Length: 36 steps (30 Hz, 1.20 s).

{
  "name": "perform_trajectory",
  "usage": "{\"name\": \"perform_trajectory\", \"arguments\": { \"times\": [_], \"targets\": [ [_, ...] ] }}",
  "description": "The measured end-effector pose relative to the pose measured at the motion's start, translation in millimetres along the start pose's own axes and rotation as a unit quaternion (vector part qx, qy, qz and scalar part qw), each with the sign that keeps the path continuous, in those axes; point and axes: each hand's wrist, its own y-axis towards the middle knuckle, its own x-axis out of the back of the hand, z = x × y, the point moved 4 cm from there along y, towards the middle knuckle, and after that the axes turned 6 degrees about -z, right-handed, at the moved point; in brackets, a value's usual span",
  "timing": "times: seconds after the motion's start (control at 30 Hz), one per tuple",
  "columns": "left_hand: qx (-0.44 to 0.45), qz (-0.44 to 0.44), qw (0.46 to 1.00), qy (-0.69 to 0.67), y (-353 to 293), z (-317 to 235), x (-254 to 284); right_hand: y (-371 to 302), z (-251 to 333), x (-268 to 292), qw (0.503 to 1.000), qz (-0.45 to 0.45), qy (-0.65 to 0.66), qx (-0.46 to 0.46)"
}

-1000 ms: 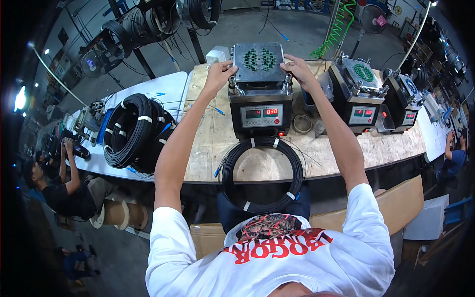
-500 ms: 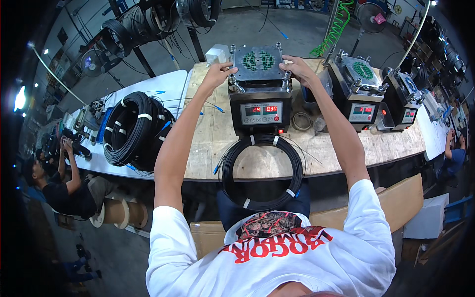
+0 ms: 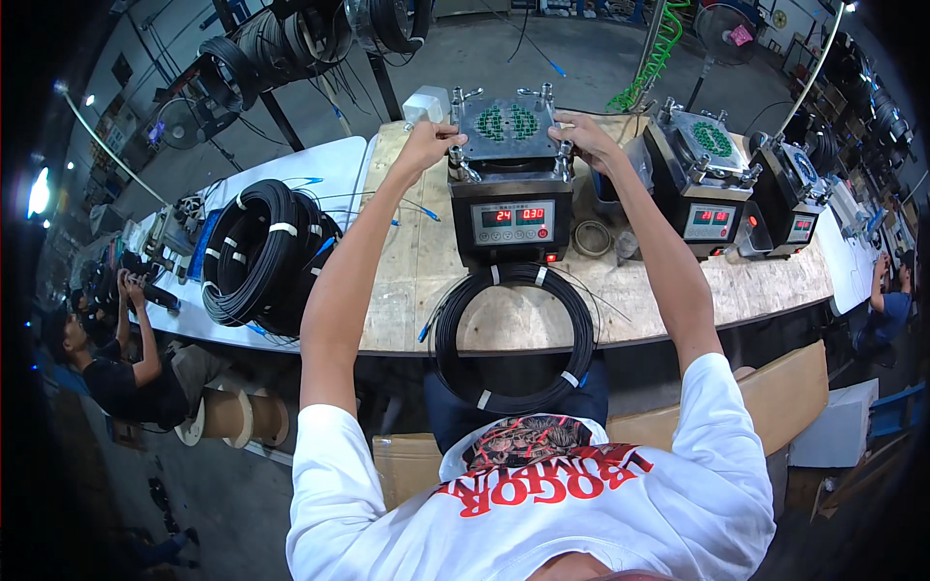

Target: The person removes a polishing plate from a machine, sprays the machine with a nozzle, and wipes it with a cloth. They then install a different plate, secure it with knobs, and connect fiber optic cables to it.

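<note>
Above the middle of the frame, a square metal plate (image 3: pixel 509 149) studded with green inserts (image 3: pixel 492 124) sits level atop a benchtop polishing machine (image 3: pixel 509 252). The hands stand apart at opposite edges of it: the left hand (image 3: pixel 431 147) has its fingers closed on the left edge, the right hand (image 3: pixel 583 138) on the right.

As for progress, the plate is in place over the machine and the digital panel (image 3: pixel 513 222) is lit, but both hands remain on the plate. Whether it is fully seated, or the corner levers (image 3: pixel 466 171) secured, I cannot tell.

At the lower centre, a banded black cable coil (image 3: pixel 446 339) overhangs the front of the wooden bench (image 3: pixel 407 300), untouched, a blue connector (image 3: pixel 423 333) at its left side. More black coils (image 3: pixel 291 305) are piled at centre left. Two similar machines, a nearer one (image 3: pixel 678 205) and a farther one (image 3: pixel 781 215), stand at the right.
</note>
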Motion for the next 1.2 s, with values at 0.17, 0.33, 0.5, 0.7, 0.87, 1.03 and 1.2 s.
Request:
{"name": "perform_trajectory", "arguments": {
  "times": [0.17,0.33,0.5,0.7,0.87,1.03,1.2],
  "targets": [
    [-0.005,0.045,0.999,0.029,-14,-9,8,-19,16,10,0.986,-0.008,-0.162,0.036],
    [-0.041,0.056,0.998,-0.007,-60,-18,16,-60,39,6,0.965,0.115,-0.23,0.051],
    [-0.227,-0.08,0.962,0.128,-64,-25,-6,-55,34,-14,0.944,0.117,-0.286,0.113],
    [-0.316,-0.126,0.917,0.21,-44,-64,-25,-25,27,-8,0.872,-0.059,-0.347,0.34],
    [-0.234,-0.057,0.942,0.234,18,-56,-2,29,63,-22,0.89,-0.03,-0.368,0.266],
    [-0.165,0.006,0.928,0.333,65,-48,-34,102,18,-2,0.863,-0.067,-0.478,0.15],
    [-0.124,0.005,0.918,0.377,71,-29,-31,115,5,-24,0.84,-0.095,-0.524,0.098]
  ]
}}
